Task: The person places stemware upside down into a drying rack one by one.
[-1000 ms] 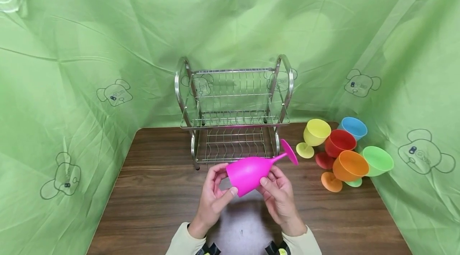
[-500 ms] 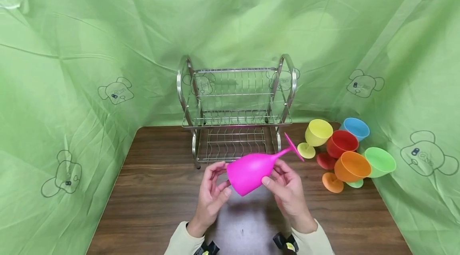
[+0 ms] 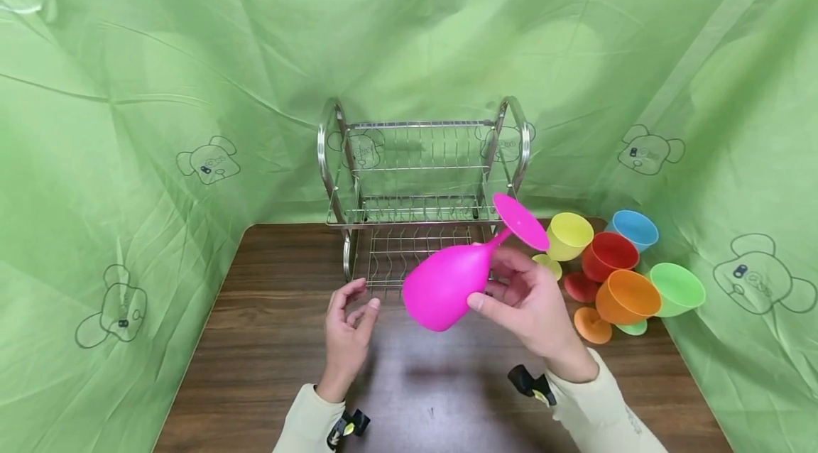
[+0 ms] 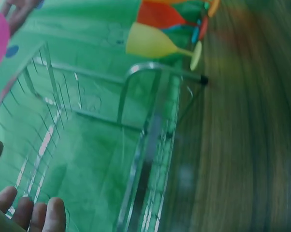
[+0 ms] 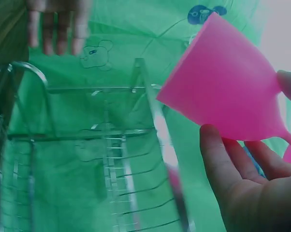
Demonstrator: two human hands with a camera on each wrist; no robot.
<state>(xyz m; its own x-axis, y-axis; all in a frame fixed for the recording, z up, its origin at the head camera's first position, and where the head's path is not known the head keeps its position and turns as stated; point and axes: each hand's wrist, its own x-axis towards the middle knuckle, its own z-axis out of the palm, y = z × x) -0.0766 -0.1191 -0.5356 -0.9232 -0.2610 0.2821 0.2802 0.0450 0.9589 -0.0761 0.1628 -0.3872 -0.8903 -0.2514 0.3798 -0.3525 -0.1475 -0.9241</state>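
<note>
A bright pink plastic goblet [image 3: 447, 286] hangs above the table, tilted with its round foot up to the right and its mouth down to the left. My right hand [image 3: 533, 307] grips the bowl near the stem, thumb on the near side and fingers behind; the right wrist view shows the pink goblet [image 5: 227, 79] between thumb and fingers. Left of the goblet, my left hand [image 3: 348, 332] is held apart from it, fingers loosely bent and nothing in them. Behind both hands stands a two-tier metal dish rack [image 3: 422, 224].
On the right stand several goblets: yellow [image 3: 569, 236], blue [image 3: 633, 228], red [image 3: 609, 256], orange [image 3: 628, 297] and light green [image 3: 676, 290]. Green cloth [image 3: 192, 84] encloses the dark wooden table [image 3: 255, 368] at the back and sides.
My left hand has let go of the goblet and moved left. My right hand keeps hold of it and has tipped its foot higher, with the mouth turning further down.
</note>
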